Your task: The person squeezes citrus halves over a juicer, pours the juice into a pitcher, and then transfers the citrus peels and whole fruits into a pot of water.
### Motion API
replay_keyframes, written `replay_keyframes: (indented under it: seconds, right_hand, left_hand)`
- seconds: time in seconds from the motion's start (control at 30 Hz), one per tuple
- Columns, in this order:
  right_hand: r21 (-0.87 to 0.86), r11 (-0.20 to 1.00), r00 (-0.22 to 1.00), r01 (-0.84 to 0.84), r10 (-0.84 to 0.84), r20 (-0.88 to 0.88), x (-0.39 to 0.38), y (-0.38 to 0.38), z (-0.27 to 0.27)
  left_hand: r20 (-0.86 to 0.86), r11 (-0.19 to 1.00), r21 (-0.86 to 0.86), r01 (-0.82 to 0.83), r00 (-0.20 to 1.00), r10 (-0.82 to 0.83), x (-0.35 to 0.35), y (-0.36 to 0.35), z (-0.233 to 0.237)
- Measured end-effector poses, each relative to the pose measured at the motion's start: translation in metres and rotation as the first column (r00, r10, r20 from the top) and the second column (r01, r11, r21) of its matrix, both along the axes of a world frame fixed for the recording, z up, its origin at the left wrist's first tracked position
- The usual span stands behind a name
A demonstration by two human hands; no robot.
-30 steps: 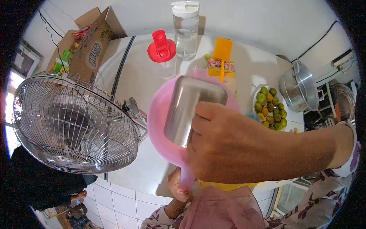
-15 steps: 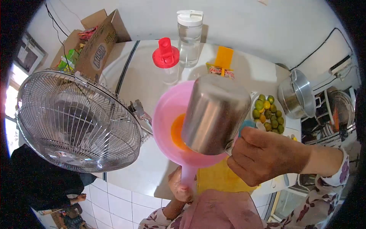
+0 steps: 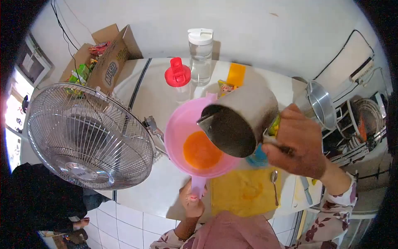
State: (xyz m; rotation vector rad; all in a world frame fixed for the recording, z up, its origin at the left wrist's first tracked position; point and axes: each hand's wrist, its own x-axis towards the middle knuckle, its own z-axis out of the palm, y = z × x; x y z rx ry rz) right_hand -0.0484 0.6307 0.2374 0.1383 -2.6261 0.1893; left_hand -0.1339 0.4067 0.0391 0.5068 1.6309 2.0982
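My left hand [image 3: 193,198] is wrapped round the handle of a pink dipper-like bowl [image 3: 173,141], which holds orange liquid [image 3: 202,150]. Above the bowl's right side, a metal pitcher [image 3: 257,108] hangs tilted, its spout pointing left and its dark inside showing. My right hand [image 3: 297,143] grips the pitcher's handle. Partly hidden under the pitcher is a blue object [image 3: 259,157]. On the yellow cloth [image 3: 232,193], just right of the bowl's handle, lies a spoon [image 3: 275,186].
A fan [image 3: 91,137] stands at left, near a cardboard box [image 3: 108,66]. Behind the bowl are a red-lidded bottle [image 3: 178,76], a white-lidded bottle [image 3: 201,58] and a packet [image 3: 226,87]. A pot [image 3: 321,103] and a knife [image 3: 306,191] are at right. A person in black [image 3: 45,199] is at lower left.
My right hand has raised and turned the pitcher; its opening now shows, and more of the orange liquid is visible. The spoon and blue object have come into view.
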Motion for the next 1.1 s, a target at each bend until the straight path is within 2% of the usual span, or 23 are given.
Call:
replay_keyframes:
  seconds: [0.07, 0.1, 0.13, 0.17, 0.2, 0.27, 0.3, 0.4, 0.43, 0.5, 0.53, 0.57, 0.63, 0.7, 0.77, 0.83, 0.9, 0.97, 1.03, 1.1]
  right_hand:
    - [-0.352, 0.930, 0.991, 0.104, -0.128, -0.046, 0.009, 0.005, -0.006]
    - [-0.345, 0.932, 0.990, 0.109, -0.135, -0.051, 0.015, 0.006, -0.008]
    - [-0.554, 0.809, 0.970, 0.195, -0.241, -0.011, 0.022, 0.004, -0.011]
    - [-0.730, 0.632, 0.942, 0.260, -0.332, 0.048, 0.027, 0.003, -0.014]
    - [-0.726, 0.636, 0.940, 0.260, -0.339, 0.039, 0.032, 0.002, -0.017]
    - [-0.882, 0.369, 0.901, 0.293, -0.416, 0.125, 0.041, 0.002, -0.023]
    - [-0.882, 0.372, 0.898, 0.290, -0.425, 0.116, 0.044, 0.003, -0.031]
    - [-0.997, -0.003, 0.874, -0.079, -0.481, -0.068, 0.046, -0.005, -0.052]
    - [-0.996, 0.005, 0.869, -0.087, -0.489, -0.079, 0.047, -0.011, -0.057]
    - [-0.945, -0.235, 0.787, -0.228, -0.616, -0.036, 0.050, -0.013, -0.072]
    - [-0.893, -0.270, 0.842, -0.359, -0.506, -0.186, 0.058, -0.006, -0.083]
    - [-0.893, -0.262, 0.837, -0.367, -0.511, -0.194, 0.062, -0.004, -0.087]
    - [-0.811, -0.403, 0.825, -0.424, -0.541, -0.163, 0.074, -0.004, -0.089]
    - [-0.819, -0.355, 0.791, -0.450, -0.584, -0.182, 0.091, 0.000, -0.081]
    - [-0.827, -0.305, 0.754, -0.473, -0.625, -0.201, 0.110, 0.008, -0.068]
    - [-0.868, -0.117, 0.621, -0.482, -0.745, -0.244, 0.134, 0.015, -0.054]
    - [-0.880, -0.059, 0.560, -0.471, -0.791, -0.246, 0.161, 0.029, -0.050]
    - [-0.892, -0.007, 0.501, -0.451, -0.829, -0.247, 0.189, 0.037, -0.052]
    - [-0.930, 0.058, 0.471, -0.363, -0.850, -0.237, 0.211, 0.044, -0.057]
    - [-0.943, 0.046, 0.473, -0.329, -0.856, -0.207, 0.225, 0.052, -0.075]
  left_hand:
    - [-0.038, 1.000, -0.007, 0.003, 0.999, -0.003, 0.000, 0.001, -0.002]
    - [-0.070, 1.000, -0.021, 0.002, 0.998, -0.003, -0.001, 0.001, -0.002]
    - [-0.075, 1.000, -0.013, 0.010, 0.997, -0.011, -0.002, 0.001, -0.001]
    - [-0.086, 1.000, -0.003, 0.028, 0.996, -0.028, -0.004, 0.002, 0.001]
    - [-0.098, 0.999, 0.007, 0.045, 0.994, -0.044, -0.005, 0.003, 0.003]
    - [-0.111, 0.999, 0.027, 0.040, 0.993, -0.037, -0.005, 0.006, 0.006]
    - [-0.115, 0.999, 0.039, 0.028, 0.993, -0.023, -0.005, 0.007, 0.007]
    - [-0.112, 0.996, 0.085, -0.006, 0.994, 0.016, -0.006, 0.009, 0.000]
    - [-0.120, 0.996, 0.092, 0.004, 0.993, 0.007, -0.006, 0.009, 0.002]
    - [-0.119, 0.999, 0.040, -0.008, 0.993, 0.013, -0.006, 0.010, 0.009]
    - [-0.104, 0.997, 0.071, -0.030, 0.994, 0.037, -0.005, 0.011, 0.007]
    - [-0.110, 0.997, 0.077, -0.022, 0.993, 0.031, -0.005, 0.012, 0.006]
    - [-0.048, 0.994, 0.103, -0.041, 0.998, 0.046, -0.005, 0.013, 0.007]
    - [-0.028, 0.994, 0.109, -0.030, 0.999, 0.033, -0.007, 0.011, 0.003]
    - [-0.099, 0.992, 0.075, -0.104, 0.989, 0.111, -0.006, 0.014, 0.006]
    - [-0.143, 0.998, 0.058, -0.034, 0.989, 0.042, -0.010, 0.007, 0.004]
    - [-0.255, 0.986, 0.056, -0.159, 0.952, 0.168, -0.005, 0.007, 0.013]
    - [-0.228, 0.985, 0.116, -0.126, 0.962, 0.150, -0.002, 0.005, 0.007]
    - [-0.307, 0.928, 0.127, -0.350, 0.876, 0.372, 0.009, 0.003, 0.010]
    - [-0.346, 0.912, 0.080, -0.402, 0.847, 0.403, 0.023, -0.004, 0.009]
